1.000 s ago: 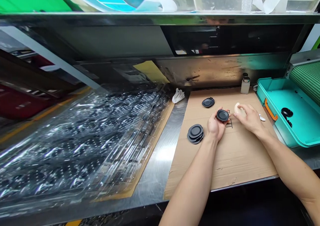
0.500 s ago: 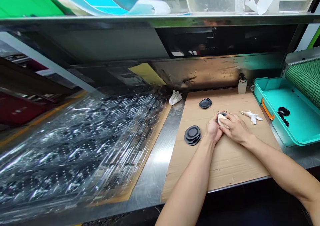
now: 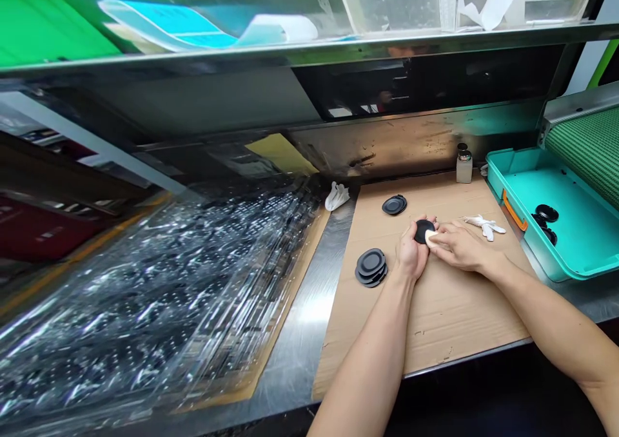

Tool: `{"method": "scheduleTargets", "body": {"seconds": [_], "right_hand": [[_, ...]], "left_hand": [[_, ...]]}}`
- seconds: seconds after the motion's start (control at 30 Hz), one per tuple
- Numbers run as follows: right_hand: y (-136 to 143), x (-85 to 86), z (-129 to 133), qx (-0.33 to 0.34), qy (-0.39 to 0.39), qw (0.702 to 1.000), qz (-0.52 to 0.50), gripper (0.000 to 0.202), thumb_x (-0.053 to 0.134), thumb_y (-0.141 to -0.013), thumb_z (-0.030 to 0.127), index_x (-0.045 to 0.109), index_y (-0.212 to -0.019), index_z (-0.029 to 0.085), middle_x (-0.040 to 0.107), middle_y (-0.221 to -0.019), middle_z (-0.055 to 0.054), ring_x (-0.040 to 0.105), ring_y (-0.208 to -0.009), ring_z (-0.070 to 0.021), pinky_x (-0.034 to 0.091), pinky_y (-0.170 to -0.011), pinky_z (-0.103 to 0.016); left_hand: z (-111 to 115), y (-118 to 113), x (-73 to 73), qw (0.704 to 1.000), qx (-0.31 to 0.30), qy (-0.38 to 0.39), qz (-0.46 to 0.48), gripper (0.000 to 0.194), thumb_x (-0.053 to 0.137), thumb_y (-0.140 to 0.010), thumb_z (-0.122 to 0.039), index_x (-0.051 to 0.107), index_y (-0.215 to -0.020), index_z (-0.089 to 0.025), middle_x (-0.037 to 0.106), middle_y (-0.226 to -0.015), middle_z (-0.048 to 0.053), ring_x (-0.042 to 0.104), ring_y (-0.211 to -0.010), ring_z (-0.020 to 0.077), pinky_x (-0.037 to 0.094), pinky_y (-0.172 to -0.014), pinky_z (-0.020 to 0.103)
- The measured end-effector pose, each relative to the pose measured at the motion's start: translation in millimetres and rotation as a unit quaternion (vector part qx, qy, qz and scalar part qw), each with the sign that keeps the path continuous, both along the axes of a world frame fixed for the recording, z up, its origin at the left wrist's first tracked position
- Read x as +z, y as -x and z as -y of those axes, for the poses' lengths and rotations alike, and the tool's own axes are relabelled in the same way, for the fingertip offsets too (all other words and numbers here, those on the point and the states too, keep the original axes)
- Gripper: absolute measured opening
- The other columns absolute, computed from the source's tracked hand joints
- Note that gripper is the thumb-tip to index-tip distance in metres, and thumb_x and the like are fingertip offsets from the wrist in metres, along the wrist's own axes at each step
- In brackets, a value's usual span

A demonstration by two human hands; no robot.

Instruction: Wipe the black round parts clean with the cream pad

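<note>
My left hand (image 3: 411,251) is closed around the edge of a round black disc (image 3: 423,231), its flat face turned up. In my right hand (image 3: 457,245) is a cream-coloured pad (image 3: 430,238), pinched in the fingers and touching the disc's lower right edge. A stack of dark discs (image 3: 371,267) lies left of my hands on the cardboard sheet (image 3: 449,314). Farther back is a smaller pile of black discs (image 3: 394,205). White gloves or cloth (image 3: 486,225) lie just beyond my right hand.
A teal tray (image 3: 580,231) with several black parts (image 3: 546,214) stands at the right, beside a green mesh belt (image 3: 590,144). A small bottle (image 3: 464,166) stands at the back. Plastic-wrapped black goods (image 3: 159,282) fill the left. A metal shelf (image 3: 242,57) crosses above.
The pad has slid from over the disc towards its lower right edge, so more of the black face shows. My right hand has moved slightly right. The camera view has shifted a little.
</note>
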State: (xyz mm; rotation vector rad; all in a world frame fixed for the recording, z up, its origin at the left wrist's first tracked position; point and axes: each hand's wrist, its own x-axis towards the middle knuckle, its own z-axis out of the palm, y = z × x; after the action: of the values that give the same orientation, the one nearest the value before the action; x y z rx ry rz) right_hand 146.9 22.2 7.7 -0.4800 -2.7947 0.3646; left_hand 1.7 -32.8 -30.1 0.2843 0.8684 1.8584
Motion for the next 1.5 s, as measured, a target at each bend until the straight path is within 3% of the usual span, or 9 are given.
{"method": "scheduleTargets", "body": {"seconds": [0.1,0.33,0.47,0.63,0.83,1.0,1.2,1.33,1.5], "right_hand": [[2,-2.2,3,-0.081,-0.037,0.996,0.001,0.022,0.053,-0.101,0.031,0.069,-0.113,0.022,0.062,-0.125,-0.012,0.049,-0.11,-0.0269,0.04,-0.093,-0.039],[8,-8.1,5,-0.078,-0.018,0.996,-0.025,0.024,0.054,-0.1,0.031,0.068,-0.119,0.023,0.06,-0.125,-0.011,0.048,-0.111,-0.0255,0.042,-0.094,-0.038],[5,-8.6,0,-0.005,-0.005,1.0,-0.012,0.025,0.054,-0.101,0.035,0.068,-0.119,0.026,0.063,-0.123,-0.007,0.049,-0.111,-0.0234,0.042,-0.093,-0.034],[-1,-11.6,-11,-0.163,-0.027,0.986,0.009,0.029,0.052,-0.101,0.04,0.071,-0.115,0.023,0.065,-0.116,-0.011,0.052,-0.11,-0.027,0.042,-0.092,-0.037],[1,-21.7,-17,-0.202,-0.012,0.979,0.006,0.031,0.055,-0.098,0.044,0.071,-0.118,0.025,0.066,-0.111,-0.01,0.054,-0.109,-0.0262,0.041,-0.094,-0.036],[1,-24.9,-19,-0.205,0.004,0.979,-0.007,0.033,0.057,-0.097,0.046,0.07,-0.12,0.026,0.066,-0.111,-0.009,0.055,-0.111,-0.0258,0.04,-0.095,-0.035],[0,-22.2,-19,-0.204,0.007,0.979,-0.006,0.028,0.053,-0.097,0.035,0.07,-0.118,0.026,0.066,-0.111,-0.008,0.055,-0.106,-0.0258,0.041,-0.09,-0.035],[0,-22.2,-19,-0.205,0.004,0.979,0.002,0.03,0.053,-0.095,0.031,0.07,-0.12,0.026,0.065,-0.112,-0.009,0.055,-0.105,-0.0268,0.041,-0.087,-0.035],[1,-24.2,-21,-0.197,0.004,0.98,-0.006,0.034,0.052,-0.095,0.029,0.068,-0.125,0.027,0.066,-0.111,-0.009,0.055,-0.105,-0.0262,0.04,-0.091,-0.035]], "left_hand": [[-1,-3,-0.5,1.0,0.002,-0.003,-0.01,0.026,0.047,-0.1,-0.032,0.064,-0.111,-0.014,0.07,-0.121,0.017,0.067,-0.114,0.027,0.051,-0.102,0.047],[-1,-7,2.1,0.999,-0.027,0.004,0.028,0.031,0.04,-0.103,-0.031,0.065,-0.109,-0.014,0.072,-0.115,0.015,0.067,-0.116,0.0245,0.049,-0.107,0.044],[-1,-1,4.5,0.998,-0.024,0.03,0.052,0.033,0.038,-0.103,-0.032,0.064,-0.108,-0.014,0.072,-0.115,0.016,0.066,-0.117,0.0264,0.05,-0.106,0.046],[2,11,9.4,0.997,0.041,0.039,0.058,0.033,0.033,-0.104,-0.031,0.062,-0.108,-0.015,0.07,-0.12,0.017,0.068,-0.114,0.0268,0.054,-0.097,0.047],[8,11,16.1,0.998,-0.003,0.019,0.06,0.034,0.034,-0.1,-0.035,0.061,-0.113,-0.019,0.067,-0.128,0.018,0.068,-0.114,0.0316,0.055,-0.09,0.053],[11,-6,18.9,0.991,0.064,-0.002,-0.121,0.034,0.064,-0.088,-0.027,0.061,-0.122,-0.021,0.068,-0.124,0.014,0.065,-0.116,0.0263,0.053,-0.095,0.04],[23,-33,25.0,0.899,0.117,-0.064,-0.416,0.077,0.088,-0.067,-0.018,0.058,-0.137,-0.028,0.062,-0.136,0.009,0.049,-0.136,0.0267,0.031,-0.121,0.038],[27,-37,30.7,0.906,0.094,-0.047,-0.409,0.084,0.087,-0.069,-0.02,0.051,-0.145,-0.028,0.058,-0.142,0.011,0.041,-0.142,0.0307,0.026,-0.124,0.044],[29,-41,40.6,0.931,0.111,-0.026,-0.346,0.072,0.087,-0.064,-0.01,0.063,-0.131,-0.026,0.063,-0.136,0.01,0.043,-0.14,0.0314,0.03,-0.122,0.043]]}}
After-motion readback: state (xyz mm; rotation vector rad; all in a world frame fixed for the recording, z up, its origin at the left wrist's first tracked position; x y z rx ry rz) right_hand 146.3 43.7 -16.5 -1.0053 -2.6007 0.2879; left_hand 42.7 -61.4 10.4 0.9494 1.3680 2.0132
